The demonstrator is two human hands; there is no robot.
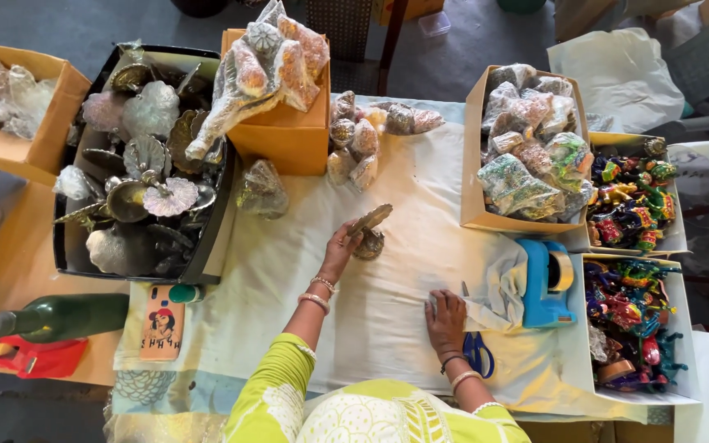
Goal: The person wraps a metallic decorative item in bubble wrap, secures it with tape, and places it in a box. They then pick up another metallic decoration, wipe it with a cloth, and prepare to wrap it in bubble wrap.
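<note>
My left hand (340, 248) holds a small brass-coloured metal ornament (368, 231) with a flat leaf-shaped top, standing on the white cloth (387, 312) at the table's middle. My right hand (446, 320) lies flat, palm down, on the cloth and a sheet of clear plastic wrap (494, 299). Blue-handled scissors (478, 351) lie just right of that hand. A blue tape dispenser (545, 283) stands further right.
A black tray (67, 246) of metal ornaments sits at left, orange boxes (285, 135) with wrapped pieces behind, a box (473, 156) of wrapped items and trays of colourful figurines (629, 205) at right. A green bottle (59, 316) and a phone (162, 324) lie at left.
</note>
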